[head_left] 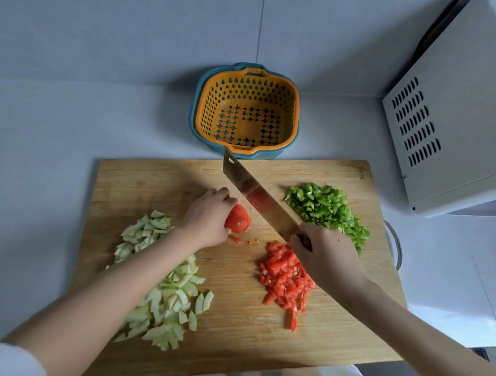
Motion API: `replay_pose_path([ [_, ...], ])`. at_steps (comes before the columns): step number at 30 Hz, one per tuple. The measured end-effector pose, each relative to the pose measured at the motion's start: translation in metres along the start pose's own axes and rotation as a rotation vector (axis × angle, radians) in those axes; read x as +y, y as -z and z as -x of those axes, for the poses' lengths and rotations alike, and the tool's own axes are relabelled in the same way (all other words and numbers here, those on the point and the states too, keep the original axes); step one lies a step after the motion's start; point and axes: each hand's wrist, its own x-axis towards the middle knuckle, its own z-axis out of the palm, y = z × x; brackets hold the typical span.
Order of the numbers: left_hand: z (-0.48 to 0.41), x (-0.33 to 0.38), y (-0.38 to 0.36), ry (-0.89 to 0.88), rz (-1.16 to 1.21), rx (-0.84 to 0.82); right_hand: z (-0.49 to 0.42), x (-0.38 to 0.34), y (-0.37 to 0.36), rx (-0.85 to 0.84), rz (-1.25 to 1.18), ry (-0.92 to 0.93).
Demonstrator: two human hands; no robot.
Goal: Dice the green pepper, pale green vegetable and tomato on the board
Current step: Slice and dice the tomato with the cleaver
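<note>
On the wooden board (229, 323) my left hand (208, 217) grips a red tomato piece (239, 220) near the middle. My right hand (325, 255) holds the cleaver (258, 195) by its handle; the blade slants up to the left, just right of the tomato piece. Diced tomato (287, 280) lies in a heap below the right hand. Diced green pepper (328, 209) is piled at the board's right. Cut pale green vegetable (165, 300) is spread along the left, partly under my left forearm.
An orange perforated colander in a blue bowl (246, 111) stands behind the board against the wall. A white microwave (454, 111) fills the right back corner. A few tomato bits (240, 240) lie on the board between the hands.
</note>
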Motion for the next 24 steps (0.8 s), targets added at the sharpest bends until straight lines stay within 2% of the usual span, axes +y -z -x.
replay_pose_path([
  [6,0.01,0.037,-0.012,0.453,0.159,0.178,-0.016,0.001,-0.014,-0.006,0.071,0.017],
  [9,0.009,0.056,-0.017,0.543,0.228,0.217,-0.024,0.002,-0.018,0.015,0.098,0.031],
  [16,0.017,0.054,-0.026,0.572,0.493,0.285,-0.028,-0.007,-0.034,-0.015,0.086,0.055],
  [24,0.024,0.04,-0.019,0.463,0.558,0.291,-0.021,-0.014,-0.02,0.014,0.016,0.04],
])
